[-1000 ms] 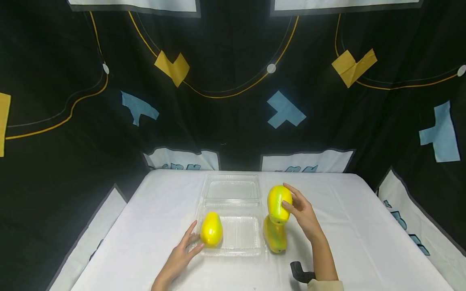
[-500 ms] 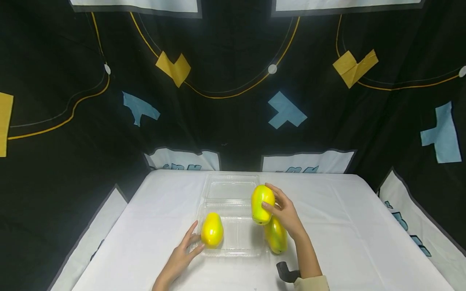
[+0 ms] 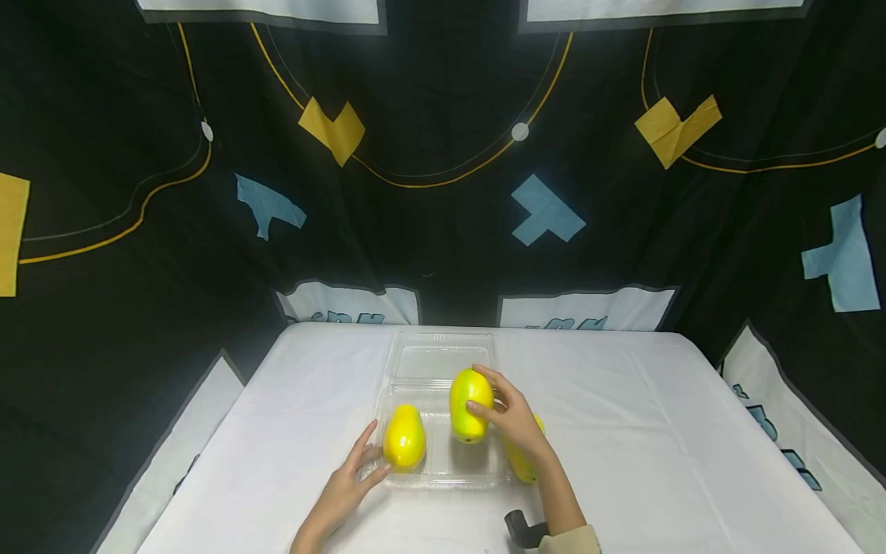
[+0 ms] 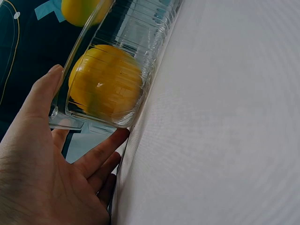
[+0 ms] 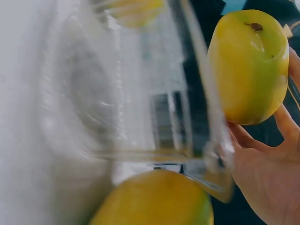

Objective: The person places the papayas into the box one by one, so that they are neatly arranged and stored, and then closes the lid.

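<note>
My right hand (image 3: 515,423) grips a yellow-green papaya (image 3: 469,402) between thumb and fingers, above the right part of a clear plastic clamshell box (image 3: 443,482). In the right wrist view the held papaya (image 5: 251,65) shows a brown stem scar and is raised beside the box wall. A second papaya (image 3: 404,440) lies inside the box at its left end. At that end my left hand (image 3: 346,481) has its fingers spread; in the left wrist view the thumb (image 4: 44,89) touches the rim and the fingertips meet the lower corner. A third papaya (image 3: 521,463) is partly hidden behind my right forearm.
The box's lid (image 3: 443,358) lies folded back toward the far side of the white-covered table (image 3: 623,431). A black curved piece (image 3: 524,529) sits at my right wrist. Dark curtains (image 3: 429,246) with taped shapes hang behind the table.
My right hand has carried its papaya leftward, from above the third papaya to over the box, and slightly lower. My left hand has stayed in place.
</note>
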A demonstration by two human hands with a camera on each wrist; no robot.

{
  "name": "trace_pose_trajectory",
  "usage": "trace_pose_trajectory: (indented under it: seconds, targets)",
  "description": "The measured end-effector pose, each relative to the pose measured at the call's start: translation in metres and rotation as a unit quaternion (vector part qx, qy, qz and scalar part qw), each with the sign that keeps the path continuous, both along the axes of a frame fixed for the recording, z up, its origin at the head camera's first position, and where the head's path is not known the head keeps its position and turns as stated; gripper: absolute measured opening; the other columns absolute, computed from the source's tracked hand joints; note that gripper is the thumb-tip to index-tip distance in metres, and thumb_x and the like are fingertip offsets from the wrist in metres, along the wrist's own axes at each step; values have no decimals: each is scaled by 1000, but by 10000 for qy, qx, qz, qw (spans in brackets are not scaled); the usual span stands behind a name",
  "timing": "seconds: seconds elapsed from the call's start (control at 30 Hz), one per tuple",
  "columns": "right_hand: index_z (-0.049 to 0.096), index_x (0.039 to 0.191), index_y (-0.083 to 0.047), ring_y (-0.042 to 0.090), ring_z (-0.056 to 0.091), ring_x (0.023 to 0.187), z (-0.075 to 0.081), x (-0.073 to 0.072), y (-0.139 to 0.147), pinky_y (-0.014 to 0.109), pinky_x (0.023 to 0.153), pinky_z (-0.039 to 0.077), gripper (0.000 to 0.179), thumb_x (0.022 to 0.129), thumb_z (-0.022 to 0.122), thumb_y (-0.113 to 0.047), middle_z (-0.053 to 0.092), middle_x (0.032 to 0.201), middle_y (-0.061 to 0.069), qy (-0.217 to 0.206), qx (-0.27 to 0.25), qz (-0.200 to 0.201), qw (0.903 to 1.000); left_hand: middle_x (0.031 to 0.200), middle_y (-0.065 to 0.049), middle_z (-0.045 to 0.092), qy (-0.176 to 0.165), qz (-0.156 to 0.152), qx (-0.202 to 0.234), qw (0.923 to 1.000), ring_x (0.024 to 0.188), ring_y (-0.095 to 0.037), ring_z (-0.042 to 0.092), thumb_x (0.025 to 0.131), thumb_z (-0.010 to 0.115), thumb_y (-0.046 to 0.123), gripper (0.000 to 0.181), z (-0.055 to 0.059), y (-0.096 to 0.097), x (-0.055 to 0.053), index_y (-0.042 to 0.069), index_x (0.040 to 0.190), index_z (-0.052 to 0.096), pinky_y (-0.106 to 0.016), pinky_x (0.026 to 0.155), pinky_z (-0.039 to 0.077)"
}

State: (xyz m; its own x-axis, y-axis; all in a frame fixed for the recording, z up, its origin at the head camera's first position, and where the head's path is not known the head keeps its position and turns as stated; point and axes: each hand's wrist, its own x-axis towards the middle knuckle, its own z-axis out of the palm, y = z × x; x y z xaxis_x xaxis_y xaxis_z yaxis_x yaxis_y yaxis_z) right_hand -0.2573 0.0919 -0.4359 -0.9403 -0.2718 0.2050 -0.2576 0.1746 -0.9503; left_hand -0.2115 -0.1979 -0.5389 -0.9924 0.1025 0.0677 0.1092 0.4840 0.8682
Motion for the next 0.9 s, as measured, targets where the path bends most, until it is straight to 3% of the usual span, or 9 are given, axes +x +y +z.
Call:
trace_pose_trajectory:
  seconds: [0.23,0.5,0.7,0.9]
  targets:
    - [44,137,-17,34,43,122,-12,3,-13,49,100,36,60,83,70,-19,42,138,11,-138,161,-13,9998,132,-16,50,-48,24,9,10000,124,-45,38,87,59,45,76,0,0,0,28,148,18,-78,86,17]
    - [47,135,-27,34,43,123,-50,-16,-21,52,97,37,61,80,72,-35,42,140,1,-100,546,-64,9984,132,-19,49,-22,27,-41,10000,123,-46,39,88,58,44,74,1,2,1,29,148,18,-78,85,18]
    - [47,135,-27,34,46,120,-55,-19,-27,51,95,40,62,79,73,-37,43,139,2,16,781,110,9969,133,-20,48,-5,2,-40,10000,122,-47,38,88,58,44,75,2,2,1,27,148,18,-78,85,18]
    - [45,137,-22,32,48,119,-58,-19,-34,50,94,42,64,80,72,-35,44,139,4,109,1110,214,9935,133,-18,49,-86,-21,13,10000,123,-45,38,88,59,44,73,3,1,1,33,147,17,-78,85,19]
